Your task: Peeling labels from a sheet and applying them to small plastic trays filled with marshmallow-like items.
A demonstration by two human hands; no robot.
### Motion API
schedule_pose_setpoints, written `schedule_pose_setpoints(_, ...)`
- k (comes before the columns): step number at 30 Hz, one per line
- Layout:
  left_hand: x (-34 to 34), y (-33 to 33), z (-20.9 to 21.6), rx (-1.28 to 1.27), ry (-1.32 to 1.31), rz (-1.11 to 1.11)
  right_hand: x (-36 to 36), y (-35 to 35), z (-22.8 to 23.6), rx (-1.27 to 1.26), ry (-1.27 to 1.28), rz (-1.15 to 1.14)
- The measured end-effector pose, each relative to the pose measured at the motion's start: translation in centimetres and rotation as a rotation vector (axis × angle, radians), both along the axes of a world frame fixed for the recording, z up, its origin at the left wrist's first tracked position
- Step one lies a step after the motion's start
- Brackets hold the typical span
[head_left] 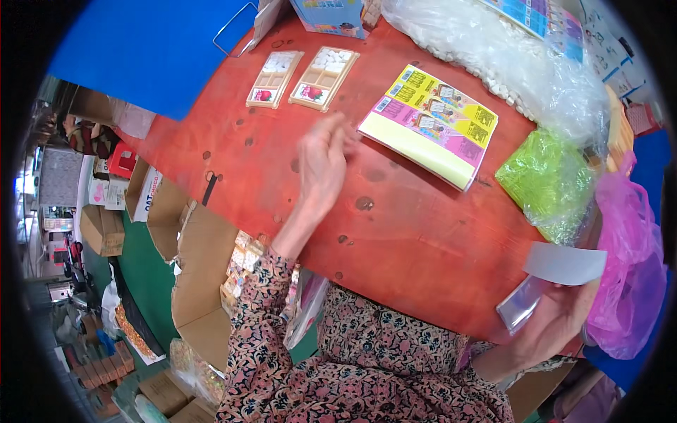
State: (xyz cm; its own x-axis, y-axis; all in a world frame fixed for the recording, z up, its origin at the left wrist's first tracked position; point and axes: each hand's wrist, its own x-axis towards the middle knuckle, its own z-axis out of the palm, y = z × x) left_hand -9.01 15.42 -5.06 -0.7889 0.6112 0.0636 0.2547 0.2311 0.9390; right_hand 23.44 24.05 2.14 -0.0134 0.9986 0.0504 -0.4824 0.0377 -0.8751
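My left hand (324,158) is over the red table, slightly blurred, its fingers curled together with nothing visible in them. Just beyond it lie two shallow tan trays, a left tray (262,97) and a right tray (310,94); each has small white pieces at the far end and a red fruit picture at the near end. To its right rests a stack of printed yellow and pink sheets (430,127). At the table's near right edge my right hand (553,314) grips a clear plastic sleeve (520,304). A pale grey-white sheet (566,264) covers some of its fingers.
A large clear bag of white pieces (472,42) lies at the far right of the red table (416,261). Green plastic wrap (546,180) and a pink plastic bag (624,268) are nearer. An open cardboard box (204,275) stands below the left edge; a printed blue box (328,15) stands behind.
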Motion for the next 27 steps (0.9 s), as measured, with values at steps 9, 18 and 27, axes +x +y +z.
schedule_pose_setpoints(9,-12.0,3.9,-3.3,-0.405,0.917,0.001,-3.8,-2.5,0.9,-0.055,0.051,0.14)
schedule_pose_setpoints(18,-2.8,-4.7,0.5,-0.447,0.81,-0.068,-3.2,-2.1,0.3,-0.061,0.105,0.24)
schedule_pose_setpoints(27,11.2,-9.8,0.8,-0.527,0.602,0.028,-5.1,-2.6,0.9,-0.177,0.023,0.043)
